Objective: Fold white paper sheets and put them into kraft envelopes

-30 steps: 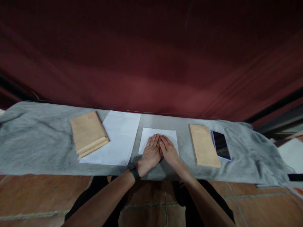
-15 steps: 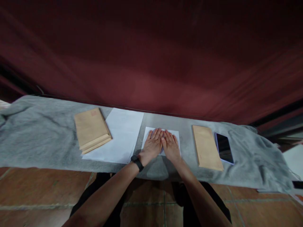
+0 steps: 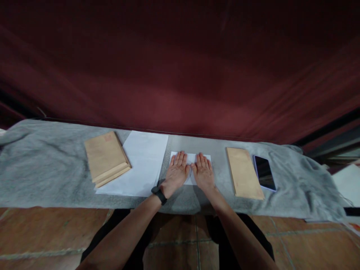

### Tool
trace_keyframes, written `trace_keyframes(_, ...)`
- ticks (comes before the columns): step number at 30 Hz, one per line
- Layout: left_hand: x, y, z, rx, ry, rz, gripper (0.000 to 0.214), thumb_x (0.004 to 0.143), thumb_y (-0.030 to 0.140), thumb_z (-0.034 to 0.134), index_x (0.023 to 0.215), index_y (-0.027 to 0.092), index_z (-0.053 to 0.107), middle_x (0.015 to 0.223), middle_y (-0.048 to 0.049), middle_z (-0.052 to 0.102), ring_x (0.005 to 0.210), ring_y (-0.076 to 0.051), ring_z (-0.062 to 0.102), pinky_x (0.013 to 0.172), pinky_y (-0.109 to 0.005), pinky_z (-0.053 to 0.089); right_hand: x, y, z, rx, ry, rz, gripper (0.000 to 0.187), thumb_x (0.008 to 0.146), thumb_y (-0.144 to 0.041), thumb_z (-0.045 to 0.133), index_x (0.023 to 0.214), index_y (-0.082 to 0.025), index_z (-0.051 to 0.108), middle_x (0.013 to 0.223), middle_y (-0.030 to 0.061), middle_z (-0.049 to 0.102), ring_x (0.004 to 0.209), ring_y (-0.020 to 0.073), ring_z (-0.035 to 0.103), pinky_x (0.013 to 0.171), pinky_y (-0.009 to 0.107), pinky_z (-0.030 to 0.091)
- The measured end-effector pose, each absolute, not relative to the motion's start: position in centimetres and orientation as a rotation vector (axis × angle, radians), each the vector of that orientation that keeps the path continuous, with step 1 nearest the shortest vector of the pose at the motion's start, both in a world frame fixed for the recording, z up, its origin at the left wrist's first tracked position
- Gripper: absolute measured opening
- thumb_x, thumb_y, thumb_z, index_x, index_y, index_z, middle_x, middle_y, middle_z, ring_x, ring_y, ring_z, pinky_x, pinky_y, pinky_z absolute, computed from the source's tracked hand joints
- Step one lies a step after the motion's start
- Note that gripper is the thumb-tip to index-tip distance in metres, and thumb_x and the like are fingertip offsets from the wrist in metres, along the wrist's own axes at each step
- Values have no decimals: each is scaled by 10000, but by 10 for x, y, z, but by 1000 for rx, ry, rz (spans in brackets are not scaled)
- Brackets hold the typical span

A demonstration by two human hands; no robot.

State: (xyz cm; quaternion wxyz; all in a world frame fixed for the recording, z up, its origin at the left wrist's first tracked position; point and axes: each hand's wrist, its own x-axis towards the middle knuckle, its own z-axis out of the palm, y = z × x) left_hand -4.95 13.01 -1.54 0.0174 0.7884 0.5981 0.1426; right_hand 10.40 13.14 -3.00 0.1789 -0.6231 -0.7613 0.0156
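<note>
A small white sheet of paper (image 3: 191,159), seemingly folded, lies on the grey cloth in front of me. My left hand (image 3: 177,170) rests flat on its left part, fingers stretched out and pointing away from me. On the right part lies my right hand (image 3: 203,170), equally flat and open. A narrow strip of the paper shows between the two hands; the rest of its middle and lower edge is partly covered by them. To the left of my left hand are large white sheets (image 3: 147,157), with brown envelopes (image 3: 105,155) stacked partly over them.
Another stack of brown envelopes (image 3: 244,172) lies right of my hands, beside a phone (image 3: 264,172) with a dark screen. A grey cloth (image 3: 50,161) covers the long narrow surface. Behind it rises a dark red upright panel (image 3: 180,93). The floor below is tiled.
My hands have slid apart over the paper, left hand to the left and right hand slightly to the right, baring a strip of paper between them. The view has shifted slightly.
</note>
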Motion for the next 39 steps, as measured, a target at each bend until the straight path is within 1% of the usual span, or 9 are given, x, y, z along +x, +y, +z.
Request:
trace_keyframes(4,-53,127,-13,2438,1903,413,585,1001,304,355,1529,53,355,1606,-186,332,1523,-266,244,1248,-476,182,111,130,-32,-1821,-2107,11,595,1052,-393,346,1533,-44,372,1582,212,368,1481,306,346,1212,494,257)
trace_keyframes(8,-57,123,-11,2423,1928,414,605,1008,342,360,1528,32,348,1600,-203,335,1518,-279,257,1247,-472,192,120,127,-33,-1814,-2093,-44,605,1055,-412,328,1526,-36,379,1581,213,371,1475,322,354,1205,509,264)
trace_keyframes(13,-62,117,-15,2434,1938,438,627,1016,383,346,1510,-2,363,1591,-232,336,1516,-300,254,1241,-479,210,129,122,-33,-1841,-2076,-47,633,1054,-430,307,1542,-28,342,1585,224,354,1474,324,354,1202,514,271)
trace_keyframes(22,-70,102,-19,2442,1928,488,654,1012,435,370,1525,30,337,1591,-235,338,1512,-323,262,1214,-507,275,135,116,-34,-1886,-2031,-47,674,1049,-474,309,1543,-16,334,1596,217,330,1479,336,343,1209,503,264)
trace_keyframes(28,-73,90,-19,2485,1873,476,661,1011,433,378,1495,-17,367,1579,-275,333,1492,-361,297,1204,-531,290,137,114,-28,-1912,-2018,16,669,1046,-471,307,1558,-40,311,1609,199,305,1493,323,318,1214,511,251)
trace_keyframes(34,-79,81,-24,2492,1834,587,635,1015,414,354,1500,4,367,1579,-260,350,1496,-355,294,1202,-541,296,137,113,-25,-1964,-2012,64,679,1042,-478,319,1556,-35,313,1622,184,285,1501,303,305,1232,463,219)
trace_keyframes(39,-81,80,-28,2520,1807,648,638,1016,419,354,1515,21,344,1566,-256,378,1496,-353,296,1181,-565,326,138,110,-28,-1979,-1991,19,675,1044,-474,328,1552,-30,319,1615,190,300,1497,303,313,1226,461,229)
